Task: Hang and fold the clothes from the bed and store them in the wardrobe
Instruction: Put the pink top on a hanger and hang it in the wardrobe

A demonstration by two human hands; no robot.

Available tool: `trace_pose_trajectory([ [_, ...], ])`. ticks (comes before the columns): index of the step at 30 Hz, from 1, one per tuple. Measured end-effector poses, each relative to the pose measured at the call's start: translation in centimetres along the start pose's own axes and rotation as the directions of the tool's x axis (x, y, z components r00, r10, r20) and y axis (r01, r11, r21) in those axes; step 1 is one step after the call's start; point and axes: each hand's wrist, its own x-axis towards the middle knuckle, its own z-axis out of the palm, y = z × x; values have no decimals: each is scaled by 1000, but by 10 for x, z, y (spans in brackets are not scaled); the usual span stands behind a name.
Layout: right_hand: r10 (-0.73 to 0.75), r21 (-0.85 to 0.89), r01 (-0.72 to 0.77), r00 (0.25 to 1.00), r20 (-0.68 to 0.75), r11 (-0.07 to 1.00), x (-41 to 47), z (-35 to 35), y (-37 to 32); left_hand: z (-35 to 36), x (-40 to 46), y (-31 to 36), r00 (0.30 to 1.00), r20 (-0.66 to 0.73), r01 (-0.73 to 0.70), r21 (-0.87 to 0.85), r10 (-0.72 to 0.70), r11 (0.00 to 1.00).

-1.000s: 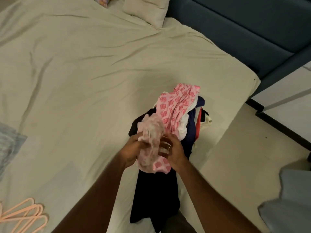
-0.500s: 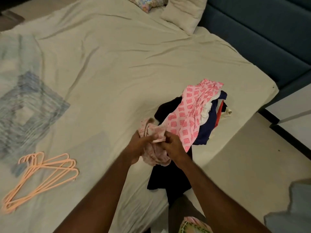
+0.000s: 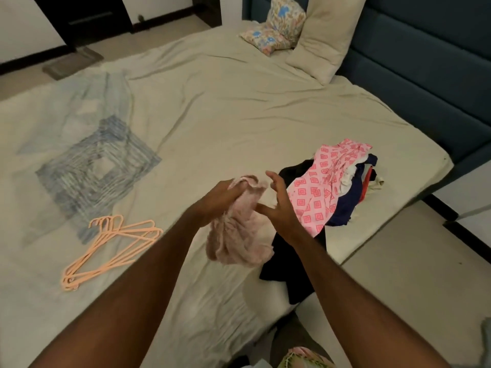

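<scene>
My left hand (image 3: 220,199) grips the top edge of a pale pink frilly garment (image 3: 239,235), which hangs bunched above the bed (image 3: 239,115). Just to its right, my right hand (image 3: 279,203) has its fingers spread and relaxed and holds nothing. A pile of clothes (image 3: 342,192) lies at the bed's right edge, with a pink-and-white patterned piece (image 3: 321,189) on top of navy, white and red items. A black garment (image 3: 292,272) trails from the pile over the bed's edge. A bundle of peach hangers (image 3: 111,245) lies on the sheet to the left.
A pale blue patterned garment (image 3: 90,166) is spread flat on the bed's left part. Two pillows (image 3: 300,33) lean against the teal headboard (image 3: 425,75) at the back. Tiled floor (image 3: 411,274) runs along the bed's right side. A dark doorway (image 3: 87,14) stands beyond the bed.
My right hand has let go of the pale pink garment and opened. My left hand has carried it left, away from the pile. The view has swung left, showing the hangers and blue garment.
</scene>
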Motion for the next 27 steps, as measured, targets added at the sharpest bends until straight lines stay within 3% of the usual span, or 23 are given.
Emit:
trace_pose_trajectory([
  [2,12,103,-22,995,104,994,5,5,-16,-5,-12,11,996,59,-73,173,63,982],
  [7,-37,57,29,988,149,998,12,25,-38,-19,-26,14,959,-162,-140,445,233,885],
  [12,-22,35,15,981,192,999,8,42,-34,-34,-46,11,915,-243,-258,263,322,930],
  [17,99,-325,16,937,335,946,4,37,13,-74,-58,15,829,-458,-336,52,322,940],
  [19,127,-430,31,934,333,902,2,35,30,-91,-59,21,818,-472,-369,11,330,930],
  [24,81,-261,-63,995,59,963,22,25,39,-150,-67,12,894,-341,-212,248,290,945],
  [27,83,-254,-64,994,66,965,43,10,37,-187,-73,-20,948,-310,-25,140,68,990],
])
